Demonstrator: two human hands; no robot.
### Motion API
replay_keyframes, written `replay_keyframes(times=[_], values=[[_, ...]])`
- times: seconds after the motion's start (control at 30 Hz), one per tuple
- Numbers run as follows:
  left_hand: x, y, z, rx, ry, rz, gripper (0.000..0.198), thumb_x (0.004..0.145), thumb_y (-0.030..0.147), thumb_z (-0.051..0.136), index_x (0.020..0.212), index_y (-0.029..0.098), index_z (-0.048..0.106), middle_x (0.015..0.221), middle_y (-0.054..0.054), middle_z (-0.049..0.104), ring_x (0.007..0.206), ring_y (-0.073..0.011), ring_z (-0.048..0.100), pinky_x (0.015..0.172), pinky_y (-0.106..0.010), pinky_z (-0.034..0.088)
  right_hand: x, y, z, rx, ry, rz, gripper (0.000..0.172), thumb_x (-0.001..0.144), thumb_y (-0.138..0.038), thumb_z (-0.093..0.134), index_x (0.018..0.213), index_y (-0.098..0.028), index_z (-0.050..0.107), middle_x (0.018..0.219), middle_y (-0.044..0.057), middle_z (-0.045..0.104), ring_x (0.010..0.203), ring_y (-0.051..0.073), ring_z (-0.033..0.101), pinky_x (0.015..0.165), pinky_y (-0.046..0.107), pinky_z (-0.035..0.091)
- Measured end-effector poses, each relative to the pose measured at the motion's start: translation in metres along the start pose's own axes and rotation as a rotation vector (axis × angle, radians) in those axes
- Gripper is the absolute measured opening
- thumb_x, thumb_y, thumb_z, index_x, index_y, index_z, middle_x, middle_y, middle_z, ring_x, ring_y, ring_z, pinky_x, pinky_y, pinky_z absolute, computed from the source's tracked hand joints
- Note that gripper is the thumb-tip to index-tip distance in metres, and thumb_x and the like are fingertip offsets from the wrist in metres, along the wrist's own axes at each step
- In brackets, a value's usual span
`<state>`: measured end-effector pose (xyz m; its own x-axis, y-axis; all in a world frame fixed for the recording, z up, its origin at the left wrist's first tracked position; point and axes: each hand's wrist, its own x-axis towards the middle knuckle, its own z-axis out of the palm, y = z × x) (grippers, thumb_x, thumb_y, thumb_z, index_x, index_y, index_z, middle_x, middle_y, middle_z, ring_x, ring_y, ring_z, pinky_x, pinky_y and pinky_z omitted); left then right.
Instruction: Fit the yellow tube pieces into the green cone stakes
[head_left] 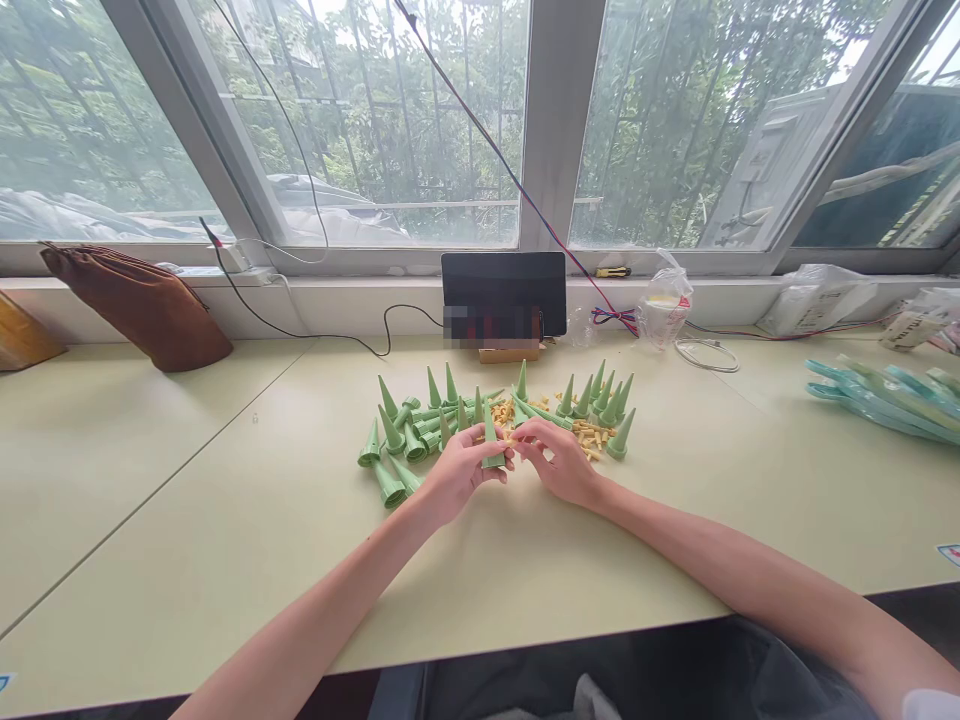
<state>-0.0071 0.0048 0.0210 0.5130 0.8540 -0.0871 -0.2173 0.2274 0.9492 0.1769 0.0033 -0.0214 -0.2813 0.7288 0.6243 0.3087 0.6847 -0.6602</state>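
My left hand [466,472] is closed around a green plastic cone spike [491,440], which it holds with the tip pointing up and away. Close beside it, my right hand [553,460] pinches a small yellow peg [511,441] against the side of that spike. The peg is partly hidden by my fingertips. Behind both hands lies a pile of small yellow pegs [592,436]. Green cone spikes [391,432] lie and stand to the left of the pile, while several more upright spikes [606,396] stand on its right.
A dark tablet [504,285] leans on a small stand at the back of the table [247,520]. A brown leather pouch [154,310] sits at the left, a plastic-wrapped cup [664,312] and coiled white cable [706,355] at back right. Blue-green strips [885,400] lie far right.
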Motion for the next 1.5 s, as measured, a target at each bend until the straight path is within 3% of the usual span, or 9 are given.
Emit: replay_keyframes(times=[0.37, 0.57, 0.73, 1.07, 1.23, 1.37, 1.5], values=[[-0.001, -0.002, 0.004, 0.241, 0.036, 0.147, 0.025, 0.079, 0.036, 0.07, 0.093, 0.016, 0.062, 0.086, -0.006, 0.063, 0.079, -0.0176, 0.061, 0.063, -0.028, 0.053, -0.001, 0.0, 0.001, 0.052, 0.021, 0.03, 0.014, 0.097, -0.023, 0.047, 0.091, -0.02, 0.059, 0.081, 0.002, 0.062, 0.073, 0.013, 0.059, 0.067, 0.028, 0.053], [-0.001, -0.004, 0.006, 0.424, 0.071, 0.293, 0.02, 0.084, 0.036, 0.064, 0.092, 0.018, 0.059, 0.087, -0.004, 0.063, 0.083, -0.018, 0.061, 0.068, -0.03, 0.056, -0.002, 0.004, 0.001, 0.08, 0.024, 0.033, 0.012, 0.096, -0.021, 0.046, 0.094, -0.02, 0.058, 0.082, 0.003, 0.062, 0.065, 0.012, 0.058, 0.059, 0.026, 0.05], [-0.002, -0.004, 0.008, 0.501, 0.085, 0.33, 0.019, 0.085, 0.036, 0.063, 0.091, 0.019, 0.06, 0.088, -0.003, 0.06, 0.082, -0.017, 0.06, 0.069, -0.03, 0.056, -0.002, 0.005, 0.0, 0.079, 0.025, 0.033, 0.012, 0.096, -0.024, 0.046, 0.094, -0.02, 0.058, 0.082, 0.003, 0.061, 0.065, 0.012, 0.058, 0.058, 0.027, 0.05], [-0.001, -0.008, 0.002, 0.642, 0.181, 0.37, 0.017, 0.086, 0.036, 0.061, 0.093, 0.021, 0.061, 0.088, -0.003, 0.06, 0.08, -0.0169, 0.056, 0.065, -0.026, 0.049, -0.001, 0.005, 0.001, 0.057, 0.025, 0.064, 0.012, 0.097, -0.028, 0.049, 0.095, -0.02, 0.057, 0.084, 0.003, 0.06, 0.066, 0.013, 0.058, 0.058, 0.026, 0.05], [-0.001, -0.01, 0.001, 0.811, 0.257, 0.441, 0.012, 0.087, 0.033, 0.059, 0.087, 0.021, 0.061, 0.079, -0.001, 0.056, 0.073, -0.0162, 0.051, 0.06, -0.025, 0.041, 0.003, 0.002, -0.002, -0.095, 0.086, 0.034, 0.014, 0.096, -0.033, 0.052, 0.098, -0.021, 0.059, 0.09, 0.005, 0.064, 0.076, 0.016, 0.061, 0.068, 0.03, 0.052], [0.0, -0.015, 0.002, 0.936, 0.204, 0.551, 0.009, 0.087, 0.026, 0.057, 0.086, 0.021, 0.065, 0.079, -0.002, 0.06, 0.073, -0.0172, 0.053, 0.067, -0.027, 0.041, 0.003, 0.001, -0.003, -0.133, 0.14, -0.007, 0.017, 0.097, -0.034, 0.05, 0.105, -0.021, 0.057, 0.086, 0.005, 0.064, 0.074, 0.016, 0.061, 0.065, 0.029, 0.052], [-0.001, -0.018, 0.002, 1.004, 0.103, 0.548, 0.017, 0.089, 0.022, 0.054, 0.099, 0.023, 0.068, 0.094, -0.005, 0.066, 0.083, -0.0196, 0.06, 0.076, -0.03, 0.045, -0.001, 0.0, -0.001, -0.153, 0.124, -0.07, 0.015, 0.096, -0.033, 0.051, 0.103, -0.021, 0.057, 0.084, 0.004, 0.065, 0.064, 0.013, 0.058, 0.057, 0.026, 0.05]])
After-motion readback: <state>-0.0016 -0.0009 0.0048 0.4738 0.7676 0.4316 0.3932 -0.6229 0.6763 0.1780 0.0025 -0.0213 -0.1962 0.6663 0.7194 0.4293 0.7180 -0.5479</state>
